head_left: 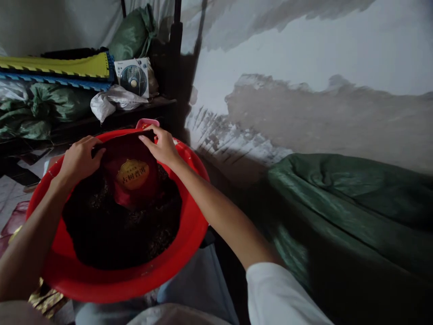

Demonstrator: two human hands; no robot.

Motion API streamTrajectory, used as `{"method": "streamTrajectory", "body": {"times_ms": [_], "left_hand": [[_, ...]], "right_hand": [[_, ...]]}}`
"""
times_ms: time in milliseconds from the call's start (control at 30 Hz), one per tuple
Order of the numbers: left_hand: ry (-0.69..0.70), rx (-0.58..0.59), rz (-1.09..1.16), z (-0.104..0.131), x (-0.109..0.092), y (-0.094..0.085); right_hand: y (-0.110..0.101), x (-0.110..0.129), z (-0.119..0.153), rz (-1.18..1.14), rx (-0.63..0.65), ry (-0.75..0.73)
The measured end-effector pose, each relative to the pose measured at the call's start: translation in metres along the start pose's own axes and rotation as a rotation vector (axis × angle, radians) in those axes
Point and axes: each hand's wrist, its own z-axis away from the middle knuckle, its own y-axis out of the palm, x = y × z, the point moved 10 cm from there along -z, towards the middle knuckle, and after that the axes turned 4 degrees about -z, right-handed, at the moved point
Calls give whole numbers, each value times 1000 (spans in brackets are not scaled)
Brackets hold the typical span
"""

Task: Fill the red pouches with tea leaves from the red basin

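A dark red bag [133, 174] with a gold label lies over dark loose leaves [115, 239] in a large red basin [135, 277]. My left hand [80, 158] grips the bag's upper left corner, thumb and fingers closed on it. At the upper right corner, my right hand [160, 143] pinches the bag's edge. The bag's top edge runs between both hands, near the basin's far rim; its lower end touches the leaves.
Behind the basin, a dark bench [158, 103] bears a box fan [133, 80], yellow and blue mats [61, 67] and green sacks [131, 34]. A large green sack [355, 203] stands right, by the stained wall [321, 113]. A pink container [148, 123] is beyond the rim.
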Motion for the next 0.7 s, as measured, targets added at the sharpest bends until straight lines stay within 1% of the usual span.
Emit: {"method": "streamTrajectory", "body": {"times_ms": [200,267,300,367,433,533,600,633,700], "left_hand": [[6,-4,0,-1,-1,-1],[-1,-8,7,-1,-1,-3],[-3,-12,10,0,-2,-4],[-4,-21,9,0,-3,-5],[-5,-20,1,0,-3,-4],[-3,-16,-3,0,-4,-2],[1,-22,10,0,-5,-1],[5,-27,28,0,-5,-1],[26,-33,102,1,-6,-2]], "right_hand": [[4,-2,-1,-65,-2,39],[-5,-4,-6,-149,-46,53],[-14,-7,-8,-226,-84,71],[-40,-21,-12,-459,-189,129],[-72,-43,-11,-801,-321,181],[-119,-79,2,-1317,-573,178],[-138,-100,14,-1593,-721,153],[-144,-107,19,-1707,-776,137],[-150,-118,24,-1895,-841,104]]}}
